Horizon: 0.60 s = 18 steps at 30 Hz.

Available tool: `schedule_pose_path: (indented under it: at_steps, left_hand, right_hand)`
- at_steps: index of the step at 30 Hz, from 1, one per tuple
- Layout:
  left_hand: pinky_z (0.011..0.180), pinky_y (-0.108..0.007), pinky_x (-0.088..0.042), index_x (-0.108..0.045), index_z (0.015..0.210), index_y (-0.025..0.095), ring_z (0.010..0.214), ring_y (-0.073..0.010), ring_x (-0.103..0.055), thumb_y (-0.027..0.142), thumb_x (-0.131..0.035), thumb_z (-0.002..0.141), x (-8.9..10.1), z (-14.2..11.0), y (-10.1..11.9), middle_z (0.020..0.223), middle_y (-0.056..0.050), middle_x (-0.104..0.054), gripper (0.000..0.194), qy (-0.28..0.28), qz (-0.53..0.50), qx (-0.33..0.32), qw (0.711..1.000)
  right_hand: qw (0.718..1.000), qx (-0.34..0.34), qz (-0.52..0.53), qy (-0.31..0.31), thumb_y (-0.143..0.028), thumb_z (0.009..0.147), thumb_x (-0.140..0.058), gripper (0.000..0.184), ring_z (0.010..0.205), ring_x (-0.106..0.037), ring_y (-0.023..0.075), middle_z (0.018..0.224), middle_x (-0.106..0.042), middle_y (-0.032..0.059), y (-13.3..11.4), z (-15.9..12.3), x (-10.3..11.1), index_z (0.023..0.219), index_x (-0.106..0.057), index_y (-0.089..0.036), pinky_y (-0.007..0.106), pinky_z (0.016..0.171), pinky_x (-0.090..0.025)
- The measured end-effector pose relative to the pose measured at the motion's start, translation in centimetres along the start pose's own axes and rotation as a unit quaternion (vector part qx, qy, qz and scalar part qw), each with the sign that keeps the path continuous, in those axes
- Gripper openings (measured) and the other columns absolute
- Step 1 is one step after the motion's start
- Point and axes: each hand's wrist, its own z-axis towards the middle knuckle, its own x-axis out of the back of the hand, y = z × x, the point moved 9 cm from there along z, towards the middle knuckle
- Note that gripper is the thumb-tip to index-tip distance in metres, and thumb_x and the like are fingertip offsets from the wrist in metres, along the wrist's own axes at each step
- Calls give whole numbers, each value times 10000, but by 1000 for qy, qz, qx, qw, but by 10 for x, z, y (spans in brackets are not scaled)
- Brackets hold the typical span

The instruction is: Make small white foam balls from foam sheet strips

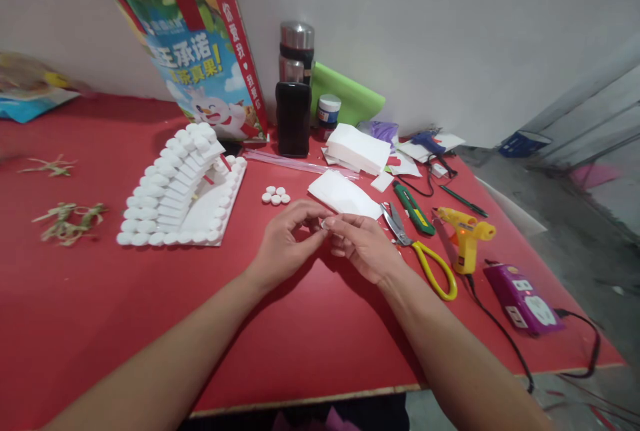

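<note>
My left hand (289, 238) and my right hand (364, 243) meet above the front middle of the red table. The fingertips of both pinch a small white piece (325, 224), mostly hidden by the fingers; it looks like a rolled paper strip, though its exact kind is hard to make out. Just beyond my left hand lies a cluster of several small white discs (275, 196). White paper strips (345, 194) are stacked right behind my hands. To the left stands a white model (170, 191) with steps, edged with rows of similar white discs on a flat base.
Scissors (434, 271) with yellow handles, a green utility knife (414, 208), a yellow glue gun (467, 234) and a purple power strip (523, 298) lie at right. A phone (293, 119), thermos (297, 44) and colourful bag (200, 51) stand behind. Knotted straw pieces (70, 223) lie far left.
</note>
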Motion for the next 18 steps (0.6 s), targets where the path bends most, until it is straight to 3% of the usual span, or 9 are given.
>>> schedule_pose_path:
  at_steps: [10, 18]
  left_hand:
    - [828, -332, -547, -792, 957, 199, 895, -205, -682, 186, -754, 849, 0, 0, -3, 976, -81, -731, 114, 6, -21, 11, 1000]
    - [827, -319, -542, -801, 947, 188, 892, -193, -686, 206, -805, 833, 6, 2, -5, 996, -82, -750, 115, 29, -40, 37, 998]
  right_hand:
    - [999, 35, -1, 13, -410, 597, -984, 376, 529, -374, 66, 577, -569, -35, -2, 2, 0, 697, -729, -152, 242, 513, -327]
    - [999, -44, 9, -17, -634, 691, -900, 524, 611, -508, 115, 753, -676, 54, 5, 2, 6, 807, -783, -137, 240, 488, -381]
